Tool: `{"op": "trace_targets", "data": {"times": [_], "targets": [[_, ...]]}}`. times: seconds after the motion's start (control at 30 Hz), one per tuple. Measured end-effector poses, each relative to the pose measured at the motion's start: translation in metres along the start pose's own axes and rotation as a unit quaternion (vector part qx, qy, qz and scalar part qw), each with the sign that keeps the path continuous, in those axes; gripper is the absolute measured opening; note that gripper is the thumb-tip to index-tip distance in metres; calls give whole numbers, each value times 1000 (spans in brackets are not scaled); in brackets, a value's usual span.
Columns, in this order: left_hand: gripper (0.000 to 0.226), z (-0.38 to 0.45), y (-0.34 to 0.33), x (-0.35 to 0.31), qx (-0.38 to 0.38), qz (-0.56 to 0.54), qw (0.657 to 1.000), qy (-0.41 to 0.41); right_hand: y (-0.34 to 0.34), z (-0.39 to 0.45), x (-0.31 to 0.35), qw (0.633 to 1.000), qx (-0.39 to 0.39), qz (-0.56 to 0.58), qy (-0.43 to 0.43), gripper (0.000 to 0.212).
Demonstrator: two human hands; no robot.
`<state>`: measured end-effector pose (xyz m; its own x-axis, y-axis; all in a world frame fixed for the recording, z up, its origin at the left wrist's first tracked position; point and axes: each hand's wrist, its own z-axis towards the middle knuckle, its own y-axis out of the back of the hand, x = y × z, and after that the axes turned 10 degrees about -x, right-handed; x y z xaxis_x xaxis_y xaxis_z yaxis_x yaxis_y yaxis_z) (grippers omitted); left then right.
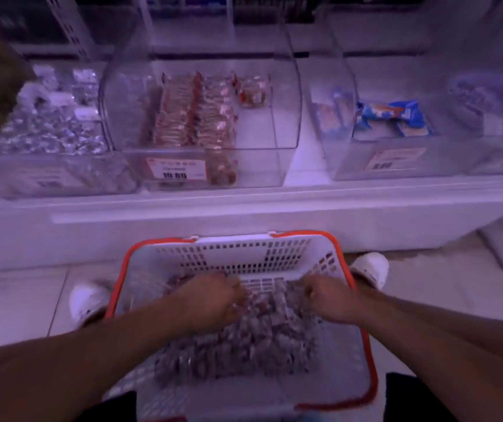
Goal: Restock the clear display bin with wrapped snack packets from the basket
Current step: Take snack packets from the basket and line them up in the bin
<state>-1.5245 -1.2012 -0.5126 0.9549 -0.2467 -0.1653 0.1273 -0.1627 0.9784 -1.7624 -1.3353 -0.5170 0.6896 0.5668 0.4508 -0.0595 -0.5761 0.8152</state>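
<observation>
Basket (320,248): white with orange rim, on the floor between two white shoes, below the shelf.
Packets (244,345): heaped in the basket; blurred.
Left hand (213,300): in the heap, fingers curled down among packets; whether the grip pinches any, cannot tell.
Right hand (329,300): in the heap, knuckles up, grip curled; contents hidden.
Bin (286,95): clear, on the shelf, rows of reddish packets at its left, right part bare.

One basket (274,254) at 6 o'clock, holding a heap of packets (244,345) too many and too blurred to count. Two hands: left hand (213,300), right hand (329,300). Two shoes (86,300). Four bins (201,117) across 12 o'clock.
</observation>
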Motion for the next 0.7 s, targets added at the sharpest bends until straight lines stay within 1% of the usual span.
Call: {"op": "trace_targets", "data": {"times": [0.03,0.07,0.1,0.13,0.17,0.23,0.27,0.33,0.37,0.4,0.43,0.47,0.5,0.57,0.6,0.63,0.67,0.7], "targets": [[42,-7,-26,6,77,5,996,49,-21,-5,-15,996,82,-35,6,34],[53,-13,-49,12,124,3,988,93,-38,-8,-26,989,134,-65,7,39],[61,-18,-66,19,153,0,980,124,-51,-8,-34,983,158,-90,-2,44],[65,-21,-79,25,174,-3,974,143,-61,-5,-39,982,160,-101,-16,51],[67,-22,-91,30,183,-2,972,150,-70,2,-43,984,151,-92,-23,59],[69,-15,-109,34,177,4,974,144,-87,21,-45,989,126,-63,-35,76],[68,-9,-113,33,172,3,974,146,-96,28,-46,988,133,-65,-41,84],[65,8,-121,25,150,-15,976,160,-122,34,-50,982,146,-99,-60,98],[65,17,-126,17,138,-33,976,166,-136,31,-52,981,139,-114,-71,103],[65,23,-132,8,132,-53,975,170,-152,26,-52,982,114,-132,-71,106],[66,27,-139,-3,135,-77,974,167,-167,22,-49,980,107,-161,-55,109],[67,29,-149,-15,142,-103,972,157,-180,19,-44,978,97,-180,-42,108],[68,28,-158,-28,151,-120,971,139,-192,17,-43,979,79,-188,-25,102],[73,25,-175,-53,178,-132,968,114,-204,15,-41,980,92,-171,-38,94],[79,23,-181,-63,191,-136,964,122,-205,16,-44,980,102,-163,-49,92],[82,21,-185,-71,202,-143,959,136,-204,17,-50,984,94,-145,-53,90],[80,20,-188,-77,208,-148,956,147,-200,18,-54,988,87,-118,-55,87],[73,19,-190,-80,208,-146,956,149,-194,19,-58,990,88,-91,-57,80]]}}
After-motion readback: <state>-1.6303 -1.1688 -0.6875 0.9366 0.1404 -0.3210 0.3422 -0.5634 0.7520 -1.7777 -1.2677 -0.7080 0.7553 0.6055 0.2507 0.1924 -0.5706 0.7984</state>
